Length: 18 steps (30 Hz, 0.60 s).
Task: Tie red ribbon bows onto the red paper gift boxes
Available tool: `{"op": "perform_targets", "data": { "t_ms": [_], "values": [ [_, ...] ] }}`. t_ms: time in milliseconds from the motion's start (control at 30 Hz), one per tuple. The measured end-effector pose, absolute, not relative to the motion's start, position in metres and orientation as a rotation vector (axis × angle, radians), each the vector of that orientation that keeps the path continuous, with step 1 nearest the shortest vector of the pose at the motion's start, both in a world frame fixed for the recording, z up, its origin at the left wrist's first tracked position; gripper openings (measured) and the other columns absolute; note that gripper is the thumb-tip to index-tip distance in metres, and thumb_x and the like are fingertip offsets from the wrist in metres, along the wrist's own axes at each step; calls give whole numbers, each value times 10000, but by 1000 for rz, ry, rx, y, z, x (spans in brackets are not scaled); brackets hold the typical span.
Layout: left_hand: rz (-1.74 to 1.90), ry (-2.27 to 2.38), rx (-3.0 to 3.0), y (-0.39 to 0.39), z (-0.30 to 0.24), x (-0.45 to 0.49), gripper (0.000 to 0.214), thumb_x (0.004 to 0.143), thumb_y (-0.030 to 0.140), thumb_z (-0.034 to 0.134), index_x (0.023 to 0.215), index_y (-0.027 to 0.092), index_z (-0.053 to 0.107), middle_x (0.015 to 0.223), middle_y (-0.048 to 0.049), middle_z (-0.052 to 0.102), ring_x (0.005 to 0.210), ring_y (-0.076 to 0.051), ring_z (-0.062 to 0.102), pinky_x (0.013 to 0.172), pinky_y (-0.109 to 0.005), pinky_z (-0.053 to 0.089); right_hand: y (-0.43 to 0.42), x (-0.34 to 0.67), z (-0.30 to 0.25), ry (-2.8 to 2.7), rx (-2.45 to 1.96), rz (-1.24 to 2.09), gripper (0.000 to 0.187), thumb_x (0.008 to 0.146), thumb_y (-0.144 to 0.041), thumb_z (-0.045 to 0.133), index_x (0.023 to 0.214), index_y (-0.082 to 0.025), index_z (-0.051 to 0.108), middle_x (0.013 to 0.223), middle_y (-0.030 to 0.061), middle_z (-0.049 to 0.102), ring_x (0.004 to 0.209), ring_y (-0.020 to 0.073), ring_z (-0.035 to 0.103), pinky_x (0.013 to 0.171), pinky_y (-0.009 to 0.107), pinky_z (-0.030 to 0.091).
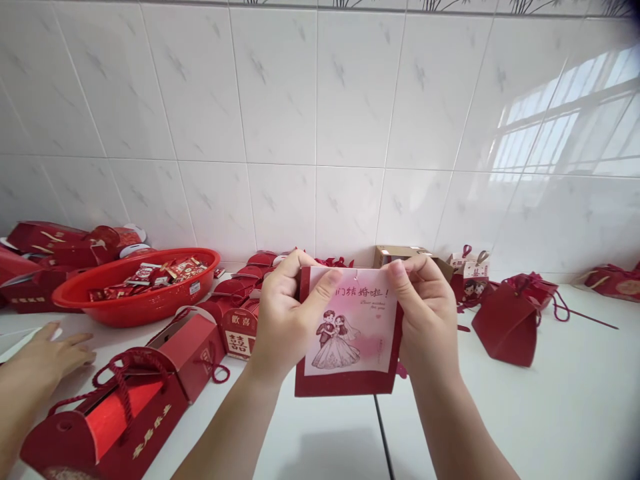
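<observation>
Between my two hands, up in front of me, is a red paper gift bag [345, 385] with a pink wedding card [373, 347] on its front, showing a drawn bride and groom. My left hand [293, 307] is closed on its top left corner, thumb on the front. At the top right corner my right hand [433, 313] pinches it the same way. The bag looks flat and upright, and its back is hidden. Below and left lies a long red gift box [155, 413] with rope handles.
Another person's hand [55, 360] reaches in at the left. A red basin [125, 313] holds wrapped sweets [150, 275]. Several red boxes [240, 293] stand behind my left hand. To the right are a red bag [507, 323] and a small printed box [473, 273]. A tiled wall [350, 120] closes the back.
</observation>
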<state>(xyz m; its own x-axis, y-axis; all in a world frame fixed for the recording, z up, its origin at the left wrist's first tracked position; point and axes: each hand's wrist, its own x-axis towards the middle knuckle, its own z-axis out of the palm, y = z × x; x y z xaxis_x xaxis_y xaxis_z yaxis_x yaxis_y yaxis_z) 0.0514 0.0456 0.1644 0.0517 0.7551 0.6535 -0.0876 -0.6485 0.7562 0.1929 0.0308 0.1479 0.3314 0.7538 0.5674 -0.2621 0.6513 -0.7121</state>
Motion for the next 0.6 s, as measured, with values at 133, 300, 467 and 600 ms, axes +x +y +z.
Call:
{"op": "perform_targets", "data": {
  "t_ms": [133,300,467,600],
  "values": [
    [1632,667,1556,44,166,55,248,778,349,700,703,197,518,566,62,490,462,-61,441,419,-153,386,33,195,148,-999,-567,722,277,810,-390,680,707,-207,500,663,-49,491,547,79,435,536,213,386],
    [1443,607,1531,58,165,55,225,673,272,790,836,191,658,695,12,654,615,-129,612,553,-208,520,48,196,146,-926,-539,803,305,784,-411,699,690,-201,500,639,-56,477,533,72,428,522,203,387],
    [1534,658,1441,74,165,48,213,653,279,803,726,152,647,636,17,649,566,-120,604,527,-207,514,77,206,140,-1010,-525,896,306,760,-482,690,750,-199,576,700,-30,601,610,97,553,591,223,457],
    [1828,720,1384,73,172,32,176,665,219,794,725,154,642,595,47,625,513,-101,577,462,-192,495,118,259,126,-1001,-849,559,399,843,-576,506,904,-210,654,973,32,709,865,154,667,759,282,511]
  ]
}}
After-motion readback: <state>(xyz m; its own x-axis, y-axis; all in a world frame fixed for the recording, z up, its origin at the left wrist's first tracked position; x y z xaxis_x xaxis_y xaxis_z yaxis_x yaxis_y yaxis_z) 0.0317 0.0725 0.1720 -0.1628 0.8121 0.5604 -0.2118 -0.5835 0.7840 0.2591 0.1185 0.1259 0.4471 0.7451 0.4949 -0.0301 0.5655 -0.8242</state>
